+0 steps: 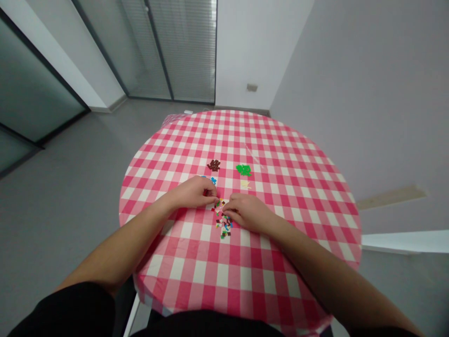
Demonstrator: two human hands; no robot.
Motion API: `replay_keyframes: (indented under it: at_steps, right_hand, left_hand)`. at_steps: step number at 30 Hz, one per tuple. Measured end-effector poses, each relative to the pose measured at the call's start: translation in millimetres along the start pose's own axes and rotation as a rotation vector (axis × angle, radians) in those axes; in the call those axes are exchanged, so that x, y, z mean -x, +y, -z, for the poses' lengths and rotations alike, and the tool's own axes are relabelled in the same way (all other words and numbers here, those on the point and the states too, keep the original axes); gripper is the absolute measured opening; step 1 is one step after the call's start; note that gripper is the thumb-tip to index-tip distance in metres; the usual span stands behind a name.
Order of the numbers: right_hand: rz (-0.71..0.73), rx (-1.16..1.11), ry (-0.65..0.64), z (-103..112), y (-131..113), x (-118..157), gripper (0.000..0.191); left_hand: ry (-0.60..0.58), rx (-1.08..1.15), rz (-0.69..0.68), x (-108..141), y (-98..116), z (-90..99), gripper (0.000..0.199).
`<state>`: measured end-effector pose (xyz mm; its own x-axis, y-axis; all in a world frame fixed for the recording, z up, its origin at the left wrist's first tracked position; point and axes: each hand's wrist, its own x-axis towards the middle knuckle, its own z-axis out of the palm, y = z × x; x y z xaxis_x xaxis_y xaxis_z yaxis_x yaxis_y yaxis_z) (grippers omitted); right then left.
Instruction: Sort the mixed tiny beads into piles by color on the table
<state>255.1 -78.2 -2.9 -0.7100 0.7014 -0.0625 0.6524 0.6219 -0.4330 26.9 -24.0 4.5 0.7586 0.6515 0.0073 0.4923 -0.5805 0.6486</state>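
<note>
A loose heap of small mixed-colour pieces (224, 224) lies on the checked tablecloth between my hands. My left hand (198, 192) is at the heap's upper left, its fingers curled and thumb tip close to the pieces. From the right, my right hand (249, 211) reaches over the heap with fingers bent together. Whatever either hand pinches is too small to make out. Beyond them sit a brown pile (213, 165), a green pile (243, 170) and a few pale yellow pieces (246, 184). Blue pieces (213, 180) are partly hidden behind my left hand.
The round table (224, 285) has a red-and-white checked cloth. A thin clear strip (254, 155) rests on it to the right of the green pile. At the far edge is a small white object (188, 112). Walls stand behind and to the right.
</note>
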Motion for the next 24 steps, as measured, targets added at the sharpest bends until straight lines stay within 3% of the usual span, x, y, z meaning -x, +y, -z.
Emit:
replay_keyframes:
  at_steps: [4, 7, 12, 16, 21, 24]
  right_hand:
    - [0.025, -0.089, 0.051, 0.5, -0.3, 0.0, 0.019]
    - [0.027, -0.257, 0.194, 1.0, 2.8, 0.4, 0.017]
    - [-0.194, -0.748, 0.398, 1.9, 17.5, 0.0, 0.015]
    - [-0.284, -1.02, 0.542, 6.6, 28.8, 0.9, 0.025]
    - [-0.276, -1.052, 0.658, 11.6, 37.3, 1.9, 0.027]
    - [-0.329, -0.873, 0.689, 11.7, 45.1, 2.4, 0.029]
  left_hand:
    - [0.03, 0.029, -0.013, -0.1, -1.2, -1.3, 0.018]
    - [0.07, 0.062, -0.006, 0.1, -3.4, -2.6, 0.019]
    - [0.099, 0.098, 0.009, 0.8, -7.1, -4.6, 0.02]
    - [0.089, 0.096, 0.024, 0.5, -7.3, -4.7, 0.021]
    - [0.087, 0.096, 0.039, -0.1, -7.8, -5.1, 0.021]
    - [0.088, 0.101, 0.034, 0.1, -9.0, -5.7, 0.021]
